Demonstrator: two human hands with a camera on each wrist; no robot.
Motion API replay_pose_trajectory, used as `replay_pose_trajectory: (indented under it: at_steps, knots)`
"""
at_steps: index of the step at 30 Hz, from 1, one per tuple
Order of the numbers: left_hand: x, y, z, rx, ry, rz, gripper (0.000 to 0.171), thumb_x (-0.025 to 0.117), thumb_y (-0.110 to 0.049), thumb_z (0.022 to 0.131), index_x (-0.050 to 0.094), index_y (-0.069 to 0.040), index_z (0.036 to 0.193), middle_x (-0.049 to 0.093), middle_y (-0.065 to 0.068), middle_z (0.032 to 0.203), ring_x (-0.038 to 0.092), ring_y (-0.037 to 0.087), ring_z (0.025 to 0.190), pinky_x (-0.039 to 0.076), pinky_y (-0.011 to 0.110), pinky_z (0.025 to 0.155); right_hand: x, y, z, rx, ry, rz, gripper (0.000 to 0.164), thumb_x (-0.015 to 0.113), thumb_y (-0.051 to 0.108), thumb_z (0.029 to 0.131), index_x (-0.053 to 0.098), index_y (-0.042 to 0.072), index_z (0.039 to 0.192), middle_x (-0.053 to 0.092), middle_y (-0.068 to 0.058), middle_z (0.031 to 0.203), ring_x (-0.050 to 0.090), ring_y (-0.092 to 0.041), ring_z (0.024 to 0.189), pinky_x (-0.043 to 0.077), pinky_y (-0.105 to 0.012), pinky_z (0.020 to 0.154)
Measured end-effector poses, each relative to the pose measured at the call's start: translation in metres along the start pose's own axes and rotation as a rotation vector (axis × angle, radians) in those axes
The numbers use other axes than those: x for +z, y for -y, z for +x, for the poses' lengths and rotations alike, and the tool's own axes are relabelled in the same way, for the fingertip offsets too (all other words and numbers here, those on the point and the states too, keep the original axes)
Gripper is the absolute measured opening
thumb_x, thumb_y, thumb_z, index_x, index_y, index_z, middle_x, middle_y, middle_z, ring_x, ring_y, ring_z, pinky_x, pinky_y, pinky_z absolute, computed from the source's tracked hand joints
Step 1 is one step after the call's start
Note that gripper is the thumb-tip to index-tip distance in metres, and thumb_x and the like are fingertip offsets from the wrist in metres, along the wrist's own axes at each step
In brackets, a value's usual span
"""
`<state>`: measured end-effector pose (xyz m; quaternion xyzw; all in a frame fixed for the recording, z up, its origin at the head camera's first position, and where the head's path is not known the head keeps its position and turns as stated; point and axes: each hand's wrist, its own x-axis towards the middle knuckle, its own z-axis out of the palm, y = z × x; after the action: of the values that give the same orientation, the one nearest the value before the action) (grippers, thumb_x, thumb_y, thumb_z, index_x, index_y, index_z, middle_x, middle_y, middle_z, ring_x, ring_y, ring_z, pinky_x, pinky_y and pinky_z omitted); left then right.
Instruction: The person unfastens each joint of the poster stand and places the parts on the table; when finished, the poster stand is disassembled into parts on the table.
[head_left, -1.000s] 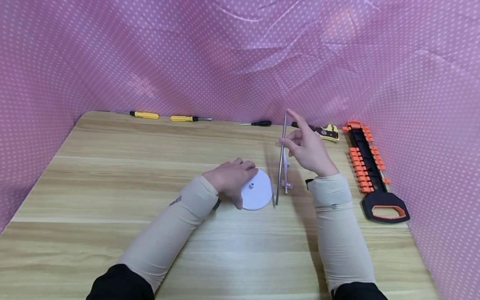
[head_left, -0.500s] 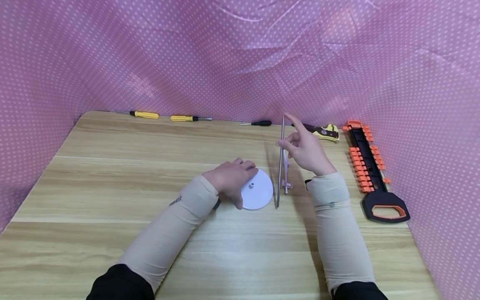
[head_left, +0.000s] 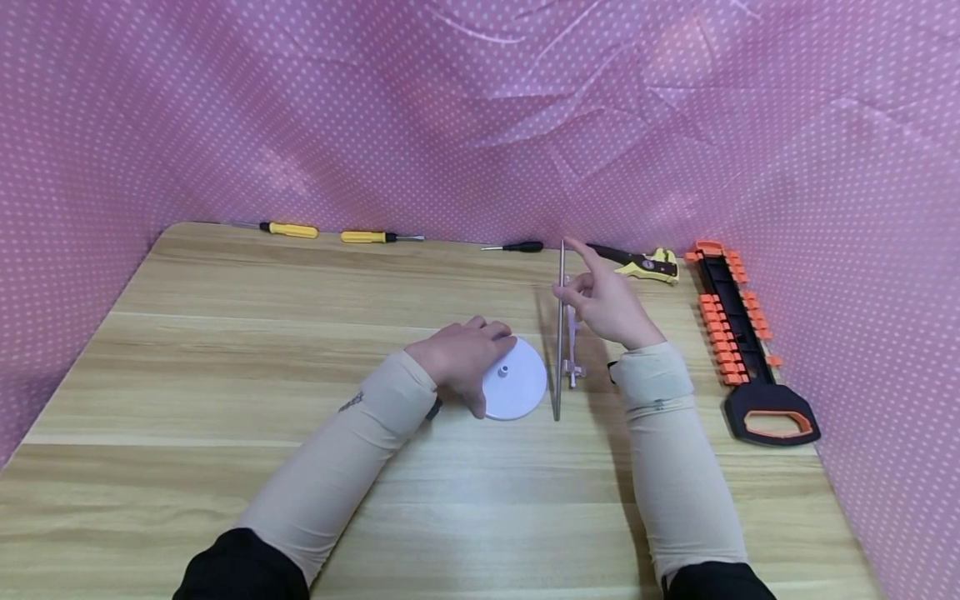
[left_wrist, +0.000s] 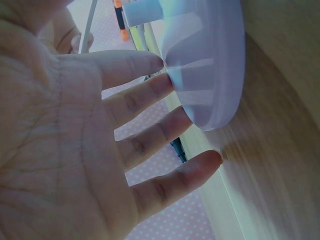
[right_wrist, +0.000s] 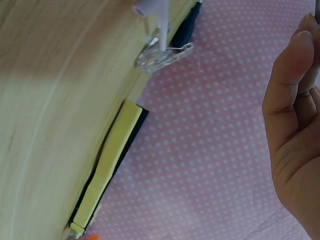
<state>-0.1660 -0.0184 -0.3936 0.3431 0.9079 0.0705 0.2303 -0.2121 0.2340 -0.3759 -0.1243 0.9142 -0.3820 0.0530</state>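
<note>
In the head view a white round base [head_left: 525, 392] with a short hollow post lies flat on the table. My left hand [head_left: 459, 360] touches its left side, with the thumb at the near edge and fingers at the far edge. The left wrist view shows fairly straight fingertips against the base [left_wrist: 200, 60]. My right hand [head_left: 609, 302] pinches a thin metal rod [head_left: 559, 358] between thumb and fingers, the index fingertip at its far end. The rod slants, near end lower. Beside it lies a pale plastic stick [head_left: 572, 342] with clear clips, partly behind the right hand.
Yellow-handled screwdrivers [head_left: 292, 230], a small black screwdriver [head_left: 522, 247] and a yellow-and-black wire stripper [head_left: 652, 267] lie along the table's back edge. An orange-and-black rack with a handle [head_left: 738, 333] lies at the right. A pink dotted cloth [head_left: 450, 125] surrounds the table [head_left: 187, 358].
My right hand has moved slightly nearer and left with the metal rod, whose far end has come down and left. The left hand and the base have stayed put.
</note>
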Motion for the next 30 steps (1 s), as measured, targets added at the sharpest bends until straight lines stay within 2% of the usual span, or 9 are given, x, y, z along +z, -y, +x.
replay_pose_trajectory:
  at_steps: [8,14,19,23,30]
  knots:
    - [0.001,0.0,0.0,-0.002,0.002,-0.003,0.121,0.101,-0.041,0.069,0.035,-0.014,0.166,0.032,0.006,0.172,0.035,0.03,0.151,0.037,0.05,0.122,0.004,-0.007,0.004,0.023,0.018,0.027,0.083,0.072,0.019,0.103,0.023,0.031,0.17,0.078,-0.012,0.092,0.071,-0.045,0.077,0.063,-0.045,0.068]
    - [0.001,0.001,0.001,0.004,-0.002,0.006,0.121,0.101,-0.04,0.068,0.034,-0.013,0.166,0.032,0.007,0.172,0.035,0.031,0.151,0.038,0.05,0.122,0.008,-0.013,0.007,0.066,0.049,0.003,0.082,0.071,0.017,0.103,0.024,0.024,0.17,0.077,-0.017,0.093,0.07,-0.034,0.071,0.061,-0.039,0.065]
    - [0.001,0.001,0.001,0.009,-0.004,0.007,0.121,0.101,-0.04,0.068,0.035,-0.013,0.166,0.033,0.007,0.171,0.036,0.031,0.15,0.039,0.051,0.121,0.012,-0.014,0.009,0.102,0.085,-0.056,0.08,0.07,0.02,0.103,0.024,0.019,0.169,0.078,-0.013,0.093,0.068,-0.023,0.075,0.054,-0.037,0.076]
    - [0.001,0.001,0.002,0.011,-0.004,0.014,0.121,0.101,-0.041,0.068,0.035,-0.014,0.166,0.033,0.007,0.171,0.036,0.031,0.151,0.039,0.051,0.121,0.017,-0.014,0.01,0.116,0.116,-0.085,0.08,0.07,0.02,0.103,0.025,0.016,0.169,0.077,-0.013,0.097,0.069,-0.023,0.081,0.054,-0.042,0.081]
    - [0.002,0.001,0.002,0.007,-0.001,0.019,0.121,0.1,-0.042,0.068,0.035,-0.014,0.166,0.033,0.006,0.171,0.036,0.031,0.151,0.039,0.05,0.121,0.025,-0.016,0.011,0.121,0.146,-0.092,0.078,0.072,0.015,0.101,0.031,0.013,0.167,0.075,-0.013,0.096,0.07,-0.024,0.079,0.058,-0.04,0.074]
